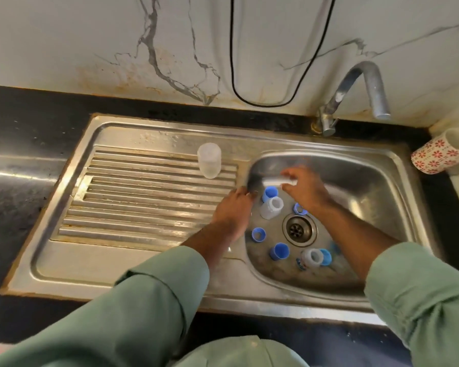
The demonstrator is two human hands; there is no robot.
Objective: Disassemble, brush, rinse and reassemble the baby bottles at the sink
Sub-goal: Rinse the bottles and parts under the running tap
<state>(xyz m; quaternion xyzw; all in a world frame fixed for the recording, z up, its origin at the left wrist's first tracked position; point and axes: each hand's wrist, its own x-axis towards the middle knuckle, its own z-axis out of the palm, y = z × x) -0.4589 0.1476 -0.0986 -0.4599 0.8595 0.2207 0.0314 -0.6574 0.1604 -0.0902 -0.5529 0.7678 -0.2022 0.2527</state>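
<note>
- I am working in the sink basin [368,181], where the baby-bottle parts are lying apart: the disassembly step is, by my judgement, largely done.
- One clear bottle body [272,207] is lying near the drain [299,229], touching a blue cap [269,194]; a second bottle body [312,257] is lying at the near side, beside a blue ring [326,256].
- Further blue pieces are sitting around the drain: a collar [258,234], a cup-shaped cap [279,251] and a ring [299,209] partly under my wrist.
- A clear dome cover [209,160] is standing inverted on the ribbed drainboard [143,197], well apart from the rest.
- My right hand [306,190] is pinching a small whitish part [289,181] between thumb and fingers; motion blur is hiding what it is.
- My left hand [235,207] is resting at the basin's left edge with fingers curled down; I cannot tell whether it is holding anything.
- The faucet [366,88] is showing no water, and no brush is in view.
- Next move, as I judge it: set or sort the held part, then find a brush and open the tap.
</note>
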